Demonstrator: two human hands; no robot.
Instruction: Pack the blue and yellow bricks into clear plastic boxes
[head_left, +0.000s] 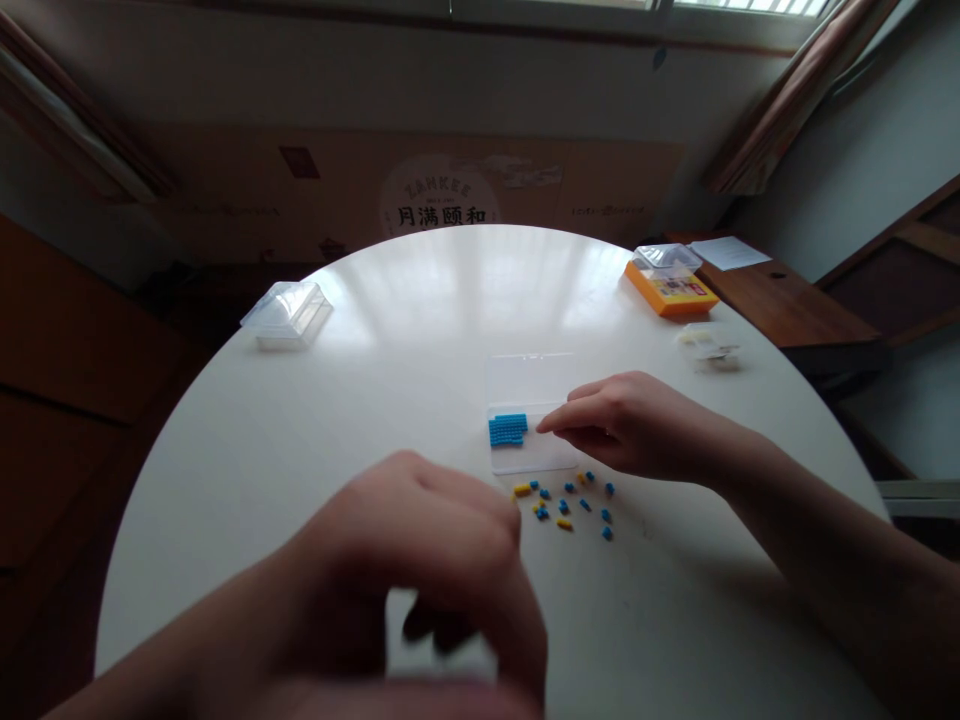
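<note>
My right hand (pixel 630 425) rests on a small clear open box (pixel 525 385) in the middle of the round white table (pixel 300 440). Its fingers are pinched together, with the tips right beside a neat block of blue beads (pixel 508 429) lying in the box. What the pinch holds is too small to see. Loose blue and yellow beads (pixel 570 505) are scattered on the table just in front of the box. My left hand (pixel 427 570) hovers close to the camera, fingers curled down into a loose fist, blurred, with something dark under the fingertips.
A clear plastic container (pixel 289 312) sits at the far left of the table. An orange box with a clear lid (pixel 670 282) stands at the far right, and a small clear packet (pixel 709 345) lies near it. A brown wooden desk (pixel 787 310) adjoins on the right.
</note>
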